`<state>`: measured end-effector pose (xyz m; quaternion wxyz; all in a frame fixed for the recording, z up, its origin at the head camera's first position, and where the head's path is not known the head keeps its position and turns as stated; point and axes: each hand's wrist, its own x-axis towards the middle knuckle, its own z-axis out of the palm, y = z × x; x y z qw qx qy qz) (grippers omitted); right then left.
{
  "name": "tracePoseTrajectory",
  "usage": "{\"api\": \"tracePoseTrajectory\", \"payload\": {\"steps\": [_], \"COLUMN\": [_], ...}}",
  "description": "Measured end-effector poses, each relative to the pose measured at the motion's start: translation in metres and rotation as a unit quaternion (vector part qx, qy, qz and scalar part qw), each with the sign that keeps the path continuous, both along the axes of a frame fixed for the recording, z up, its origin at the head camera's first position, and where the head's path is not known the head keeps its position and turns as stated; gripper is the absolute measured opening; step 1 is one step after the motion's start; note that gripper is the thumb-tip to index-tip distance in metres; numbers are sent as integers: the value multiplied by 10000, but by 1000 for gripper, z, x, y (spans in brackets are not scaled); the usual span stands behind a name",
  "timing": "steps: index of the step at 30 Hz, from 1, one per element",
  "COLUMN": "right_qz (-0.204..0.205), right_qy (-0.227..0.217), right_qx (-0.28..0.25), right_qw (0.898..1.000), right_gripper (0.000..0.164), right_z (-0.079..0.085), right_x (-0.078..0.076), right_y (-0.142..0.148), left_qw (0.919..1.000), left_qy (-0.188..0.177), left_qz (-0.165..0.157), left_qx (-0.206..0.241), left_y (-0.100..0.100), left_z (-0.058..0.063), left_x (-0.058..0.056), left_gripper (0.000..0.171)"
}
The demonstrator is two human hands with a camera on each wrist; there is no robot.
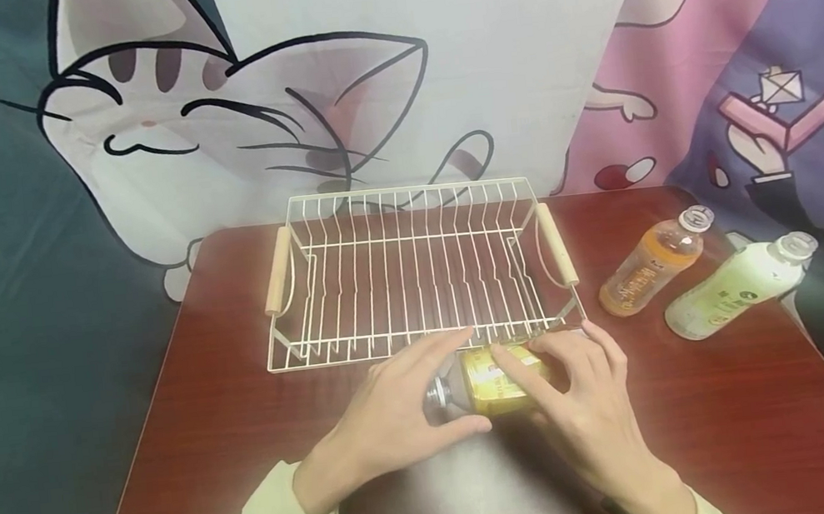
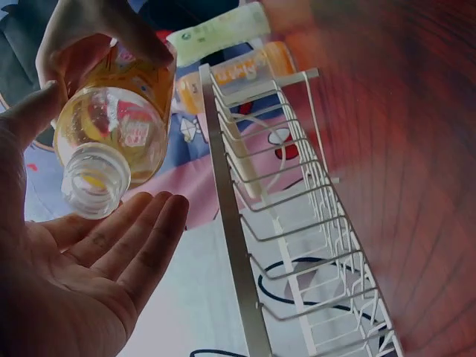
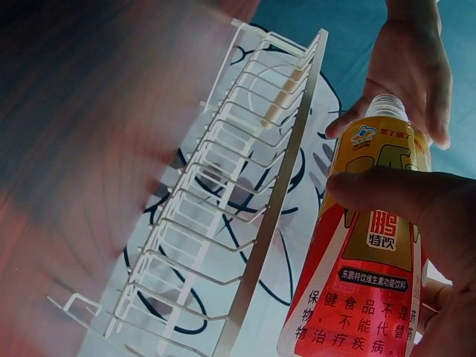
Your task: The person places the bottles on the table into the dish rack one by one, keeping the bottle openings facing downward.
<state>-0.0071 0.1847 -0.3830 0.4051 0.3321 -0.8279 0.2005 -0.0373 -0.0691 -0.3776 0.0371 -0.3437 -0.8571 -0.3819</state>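
Observation:
A clear plastic drink bottle (image 1: 496,378) with a gold label lies sideways between the hands, its neck toward the left. My right hand (image 1: 589,406) grips its body, the thumb across the label. In the right wrist view the bottle (image 3: 364,260) shows red lower down its label. My left hand (image 1: 390,410) is spread around the neck end, fingers straight and thumb apart. From the left wrist view, the bare transparent neck (image 2: 97,182) stands above the open palm, and no coloured cap shows on it.
Just beyond the hands stands a white wire dish rack (image 2: 234,223) with a wooden handle (image 1: 279,271) at each end. To its right on the dark red table (image 1: 210,412) are an orange drink bottle (image 1: 647,270) and a pale green bottle (image 1: 732,290). A cartoon-printed cloth (image 1: 510,45) hangs behind.

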Motion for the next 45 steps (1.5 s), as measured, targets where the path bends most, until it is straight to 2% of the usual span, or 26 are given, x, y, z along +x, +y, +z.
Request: {"api": "tracePoseTrajectory", "payload": {"steps": [5,11,15,20,27,29,33,34,39,42,45], "right_qz": [14,10,7,7,56,72,146,180,243,181,122], "right_qy": [23,33,133,221,89,46,124,146,169,-30,-290], "right_qx": [26,53,54,52,47,29,-156,-203,-321,-456,-839], "right_qw": [10000,10000,9999,9997,9999,10000,9997,9995,9990,9988,9960], "right_gripper": [59,59,60,60,63,61,33,31,46,56,70], "right_z": [-1,0,-1,-1,-3,-4,-2,-1,1,1,0], "right_x": [0,0,-1,-3,-2,-3,-5,-6,-7,-5,-5], "right_y": [0,0,-1,-2,-1,0,-2,-2,0,3,6], "left_qw": [9999,9998,9996,9991,9988,9986,9980,9978,9972,9972,9976], "left_qy": [115,15,84,152,106,168,265,277,329,366,352], "left_qz": [-94,-207,-242,-259,-161,-150,-133,-129,-91,-39,76], "left_qx": [16,-17,93,315,444,483,567,593,661,646,597], "left_y": [4,7,8,9,8,7,5,4,-1,-4,-6], "left_z": [0,-1,-2,-2,0,0,-2,-2,-2,-1,-1], "left_x": [-1,-1,-1,-2,-2,-2,-3,-3,-5,-5,-6], "left_gripper": [89,83,80,77,77,77,75,75,75,75,76]}}
